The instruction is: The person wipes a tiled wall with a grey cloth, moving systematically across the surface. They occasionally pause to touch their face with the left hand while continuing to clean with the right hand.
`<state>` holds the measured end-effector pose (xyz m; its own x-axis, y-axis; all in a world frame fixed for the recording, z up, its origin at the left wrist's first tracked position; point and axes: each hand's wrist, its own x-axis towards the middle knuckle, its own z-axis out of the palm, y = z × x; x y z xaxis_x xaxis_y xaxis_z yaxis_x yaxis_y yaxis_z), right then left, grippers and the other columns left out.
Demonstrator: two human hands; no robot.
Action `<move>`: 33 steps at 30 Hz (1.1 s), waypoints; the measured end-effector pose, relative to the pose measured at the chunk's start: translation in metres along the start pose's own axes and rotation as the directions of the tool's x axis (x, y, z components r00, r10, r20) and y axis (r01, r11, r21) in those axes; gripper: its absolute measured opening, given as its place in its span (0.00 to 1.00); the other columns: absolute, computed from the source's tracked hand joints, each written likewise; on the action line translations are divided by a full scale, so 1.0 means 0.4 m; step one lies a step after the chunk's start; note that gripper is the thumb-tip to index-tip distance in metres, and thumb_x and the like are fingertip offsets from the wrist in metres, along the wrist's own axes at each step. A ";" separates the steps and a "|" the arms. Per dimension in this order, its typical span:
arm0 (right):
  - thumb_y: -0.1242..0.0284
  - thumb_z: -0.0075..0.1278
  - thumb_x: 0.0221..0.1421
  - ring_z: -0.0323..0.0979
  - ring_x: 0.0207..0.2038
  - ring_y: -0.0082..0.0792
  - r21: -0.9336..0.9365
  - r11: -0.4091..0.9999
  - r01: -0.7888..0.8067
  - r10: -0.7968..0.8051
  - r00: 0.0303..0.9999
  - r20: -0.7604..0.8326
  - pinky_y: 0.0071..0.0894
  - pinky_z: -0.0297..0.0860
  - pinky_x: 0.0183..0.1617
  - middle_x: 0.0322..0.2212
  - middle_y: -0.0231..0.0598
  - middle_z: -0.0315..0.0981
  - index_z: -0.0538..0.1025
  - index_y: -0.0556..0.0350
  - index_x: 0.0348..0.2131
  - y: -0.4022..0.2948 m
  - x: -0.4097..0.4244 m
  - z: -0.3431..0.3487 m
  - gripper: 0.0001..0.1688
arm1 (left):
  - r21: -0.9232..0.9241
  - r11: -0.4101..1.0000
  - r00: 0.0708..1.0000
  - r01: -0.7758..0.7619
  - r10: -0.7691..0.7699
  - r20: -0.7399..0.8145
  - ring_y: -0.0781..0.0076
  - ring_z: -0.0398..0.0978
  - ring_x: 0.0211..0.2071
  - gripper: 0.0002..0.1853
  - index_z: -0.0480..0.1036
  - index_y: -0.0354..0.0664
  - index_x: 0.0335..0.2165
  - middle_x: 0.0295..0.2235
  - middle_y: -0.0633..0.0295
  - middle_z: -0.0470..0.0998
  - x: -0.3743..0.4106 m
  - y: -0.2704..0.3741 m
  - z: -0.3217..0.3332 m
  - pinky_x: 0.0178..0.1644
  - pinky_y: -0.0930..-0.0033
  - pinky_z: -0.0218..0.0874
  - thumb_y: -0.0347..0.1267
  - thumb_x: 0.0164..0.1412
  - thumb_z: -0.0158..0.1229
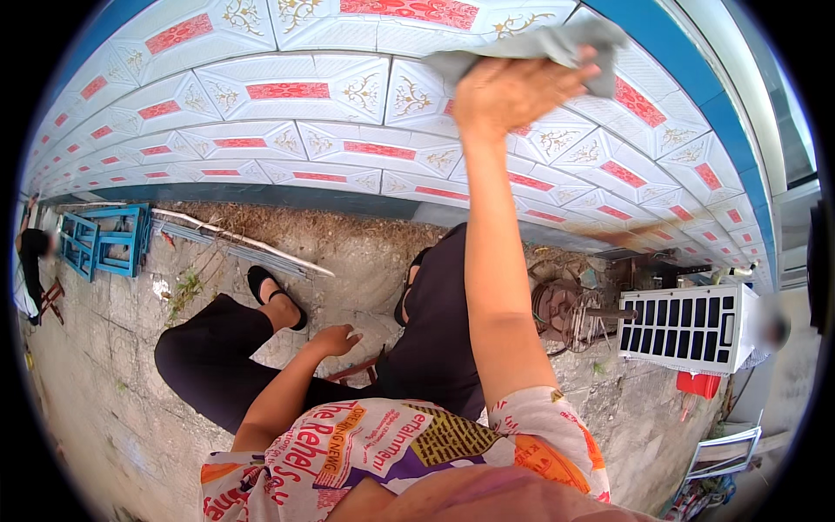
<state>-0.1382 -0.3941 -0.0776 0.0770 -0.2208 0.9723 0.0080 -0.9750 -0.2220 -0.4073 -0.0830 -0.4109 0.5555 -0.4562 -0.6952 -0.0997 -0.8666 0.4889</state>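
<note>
A grey cloth (600,39) is pressed against the wall of patterned tiles (293,117) by my right hand (505,94). That arm is stretched up and forward, and the hand and cloth are slightly blurred. The tiles are white with red panels and gold scrollwork. My left hand (336,340) hangs loosely between my knees with nothing in it, its fingers a little bent. Below it shows part of a brown-red low stool (359,372). I sit with knees apart, wearing dark trousers (430,326) and black shoes (277,297).
Blue frames (121,241), a pale pole (241,237) and metal bars lie along the wall at left; a person (32,267) is beyond. To the right are a rusty reel (564,310), a white slatted unit (682,326), a red bucket (698,385) and another person's blurred head (775,323).
</note>
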 end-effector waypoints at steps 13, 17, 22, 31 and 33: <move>0.48 0.46 0.61 0.43 0.73 0.34 0.098 0.905 0.414 -0.421 0.837 0.350 0.46 0.38 0.75 0.71 0.28 0.46 0.59 0.27 0.68 -0.058 -0.108 -0.019 0.39 | 0.016 0.989 0.988 -0.150 0.150 0.021 0.47 0.75 0.50 0.33 0.68 0.39 0.57 0.46 0.42 0.78 -0.015 0.119 -0.028 0.55 0.53 0.65 0.54 0.69 0.45; 0.51 0.41 0.63 0.35 0.73 0.55 -0.066 0.997 -0.031 0.035 0.998 0.060 0.61 0.36 0.73 0.71 0.51 0.39 0.52 0.52 0.70 0.065 0.008 -0.055 0.45 | -0.767 0.625 0.979 -0.145 0.205 -0.018 0.63 0.77 0.47 0.28 0.69 0.37 0.57 0.48 0.51 0.78 -0.142 0.225 -0.175 0.53 0.64 0.67 0.49 0.73 0.45; 0.55 0.38 0.64 0.31 0.71 0.71 0.025 0.999 -0.024 0.027 0.995 -0.098 0.71 0.33 0.70 0.69 0.69 0.37 0.50 0.60 0.69 -0.019 -0.056 0.011 0.43 | -0.652 0.428 0.746 -0.625 0.575 -0.337 0.67 0.75 0.49 0.23 0.69 0.33 0.56 0.49 0.53 0.77 -0.425 0.420 -0.487 0.54 0.66 0.66 0.40 0.75 0.44; 0.54 0.47 0.59 0.30 0.72 0.67 0.003 0.968 0.253 -0.247 0.946 0.210 0.69 0.30 0.71 0.71 0.57 0.35 0.68 0.52 0.56 -0.098 -0.136 0.030 0.32 | -0.019 -0.038 -0.015 -0.999 0.722 -0.691 0.57 0.75 0.44 0.50 0.79 0.34 0.41 0.45 0.36 0.75 -0.688 0.629 -0.641 0.45 0.65 0.68 0.63 0.69 0.18; 0.54 0.48 0.58 0.31 0.72 0.66 0.010 0.961 0.276 -0.273 0.945 0.182 0.68 0.31 0.71 0.71 0.58 0.35 0.69 0.53 0.55 -0.094 -0.137 0.030 0.32 | 0.085 -0.145 -0.158 -0.986 0.624 -0.766 0.59 0.75 0.42 0.49 0.79 0.35 0.39 0.43 0.37 0.75 -0.673 0.648 -0.622 0.45 0.67 0.67 0.62 0.70 0.18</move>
<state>-0.1307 -0.3450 -0.1233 0.2517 0.0623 0.9658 0.0385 -0.9978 0.0544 -0.3774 -0.1344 0.0339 0.4822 -0.3138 0.8179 -0.6035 0.5578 0.5698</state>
